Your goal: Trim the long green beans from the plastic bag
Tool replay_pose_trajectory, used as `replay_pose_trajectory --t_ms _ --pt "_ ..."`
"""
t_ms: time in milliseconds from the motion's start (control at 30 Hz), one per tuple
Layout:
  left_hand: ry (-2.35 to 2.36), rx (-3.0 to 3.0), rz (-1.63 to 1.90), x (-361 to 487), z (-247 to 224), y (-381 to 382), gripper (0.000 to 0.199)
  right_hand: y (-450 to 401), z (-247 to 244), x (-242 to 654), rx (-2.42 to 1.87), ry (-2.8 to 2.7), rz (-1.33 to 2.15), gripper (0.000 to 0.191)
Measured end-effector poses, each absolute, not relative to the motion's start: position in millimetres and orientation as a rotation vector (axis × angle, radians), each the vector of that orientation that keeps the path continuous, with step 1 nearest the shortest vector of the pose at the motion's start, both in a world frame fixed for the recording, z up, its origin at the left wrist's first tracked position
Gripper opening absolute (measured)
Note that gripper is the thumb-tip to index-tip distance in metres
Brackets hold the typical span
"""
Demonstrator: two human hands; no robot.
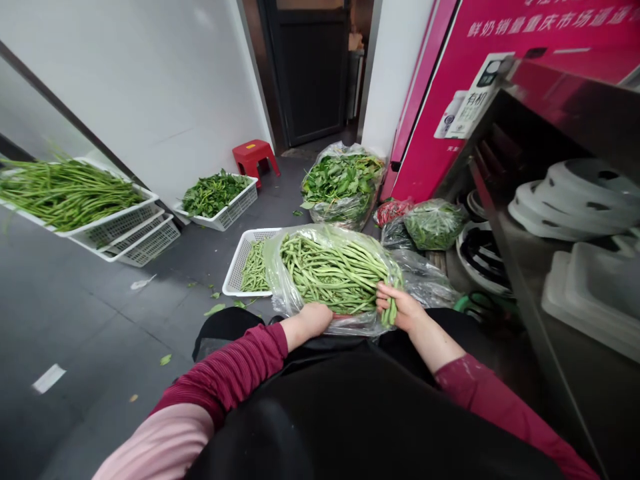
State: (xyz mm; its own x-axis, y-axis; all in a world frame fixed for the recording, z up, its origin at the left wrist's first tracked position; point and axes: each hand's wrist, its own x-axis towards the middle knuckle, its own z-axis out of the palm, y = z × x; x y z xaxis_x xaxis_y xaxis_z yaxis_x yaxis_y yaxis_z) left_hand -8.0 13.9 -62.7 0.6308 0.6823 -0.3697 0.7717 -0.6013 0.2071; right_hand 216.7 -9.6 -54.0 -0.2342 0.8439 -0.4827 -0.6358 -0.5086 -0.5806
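Note:
A clear plastic bag (277, 270) lies open in front of my lap, full of long green beans (325, 267). My right hand (404, 308) is closed around a small bunch of the beans at the bag's right side, their ends sticking out below the fingers. My left hand (316, 319) is curled shut at the near edge of the bag; its fingers are turned away, so what they grip is hidden. Just behind the bag, on the left, a white basket (234, 270) contains short bean pieces (257, 267), partly covered by the bag.
Stacked white baskets (135, 233) with long green stems stand left. Farther back are a basket of leafy greens (235, 208), a red stool (255, 157) and a large bag of greens (343, 177). A metal shelf (530, 280) with white containers rises close on the right.

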Motion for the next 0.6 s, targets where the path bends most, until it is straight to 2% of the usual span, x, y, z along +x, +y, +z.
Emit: replay_pose_trajectory --t_ms 133,300,600 --pt "1.361 2.541 -0.36 13 -66 18 0.026 -13 -60 210 -1.048 -0.333 1.921 0.024" --pt "1.342 2.593 -0.358 19 -56 29 0.018 -12 -56 213 -1.143 -0.396 1.831 0.021" --pt "1.205 2.591 0.195 -43 -22 46 0.027 -21 -40 200 -1.203 -0.653 1.678 0.027"
